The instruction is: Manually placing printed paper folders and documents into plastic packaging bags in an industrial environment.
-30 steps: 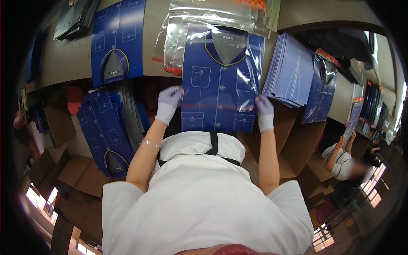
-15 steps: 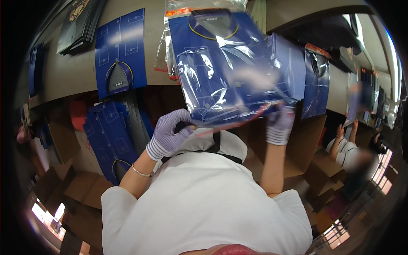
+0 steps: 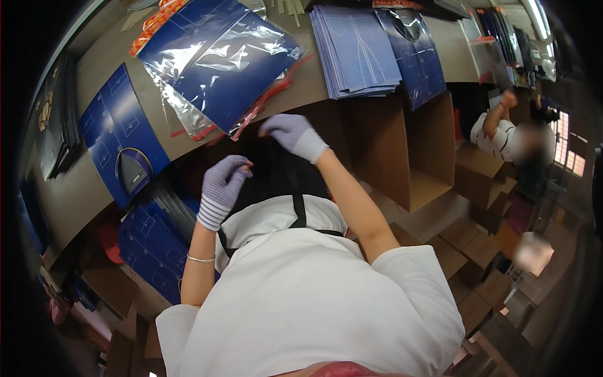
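My left hand (image 3: 221, 190), in a lavender striped glove with bare fingertips, hovers before the bench edge. Its fingers are loosely curled and hold nothing I can see. To its right, my gloved right hand (image 3: 293, 135) hangs just off the same edge, fingers bent and apart from the packages. Beyond both hands lies a blue package in a clear shiny plastic bag (image 3: 220, 63), tilted on other clear bags with red edges (image 3: 270, 99). An orange patterned strip (image 3: 154, 28) shows at its far left end. Neither hand touches the pile.
Left on the bench (image 3: 94, 47) lie a blue printed card with a collar picture (image 3: 119, 135) and dark packages (image 3: 58, 119). Pale blue sheets (image 3: 358, 53) and a bagged blue package (image 3: 411, 56) lie right. Below stand cardboard boxes (image 3: 433, 147); another person (image 3: 499, 132) works far right.
Both hands have let go of the bagged blue package, which now lies turned on the pile. My right hand has come left, nearer my left hand. The view has shifted.
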Demonstrator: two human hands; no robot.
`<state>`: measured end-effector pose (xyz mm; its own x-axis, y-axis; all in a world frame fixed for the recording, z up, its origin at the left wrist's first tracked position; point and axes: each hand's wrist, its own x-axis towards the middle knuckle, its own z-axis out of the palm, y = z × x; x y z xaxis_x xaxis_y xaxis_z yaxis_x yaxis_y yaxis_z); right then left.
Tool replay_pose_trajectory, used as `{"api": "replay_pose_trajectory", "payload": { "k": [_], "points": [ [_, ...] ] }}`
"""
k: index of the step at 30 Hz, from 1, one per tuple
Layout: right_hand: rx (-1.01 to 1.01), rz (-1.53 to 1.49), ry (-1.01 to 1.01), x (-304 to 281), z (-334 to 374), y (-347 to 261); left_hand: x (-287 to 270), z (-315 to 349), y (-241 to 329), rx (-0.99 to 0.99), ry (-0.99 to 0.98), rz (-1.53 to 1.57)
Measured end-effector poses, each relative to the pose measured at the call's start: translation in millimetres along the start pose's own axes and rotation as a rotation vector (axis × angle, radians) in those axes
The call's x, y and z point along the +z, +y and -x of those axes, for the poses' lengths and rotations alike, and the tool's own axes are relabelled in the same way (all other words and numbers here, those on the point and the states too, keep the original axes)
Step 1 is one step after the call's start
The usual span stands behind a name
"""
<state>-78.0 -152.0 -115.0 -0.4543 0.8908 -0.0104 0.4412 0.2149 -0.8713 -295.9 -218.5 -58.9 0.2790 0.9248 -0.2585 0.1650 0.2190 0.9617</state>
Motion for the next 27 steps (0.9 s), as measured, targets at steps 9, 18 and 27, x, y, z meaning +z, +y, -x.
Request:
{"api": "replay_pose_trajectory", "payload": {
  "k": [9,18,27],
  "points": [
    [1.460,-0.534,0.510,-175.3,37.6,156.9,11.2,-135.6,-51.2,0.341,0.168,-0.686],
    [0.748,-0.601,0.954,-129.6,170.1,124.5,-36.4,-191.8,-116.8,0.075,0.089,-0.729],
    [0.707,0.055,0.402,-20.1,162.7,-45.7,-0.1,-185.5,-37.4,0.075,0.295,-0.235]
  ]
}}
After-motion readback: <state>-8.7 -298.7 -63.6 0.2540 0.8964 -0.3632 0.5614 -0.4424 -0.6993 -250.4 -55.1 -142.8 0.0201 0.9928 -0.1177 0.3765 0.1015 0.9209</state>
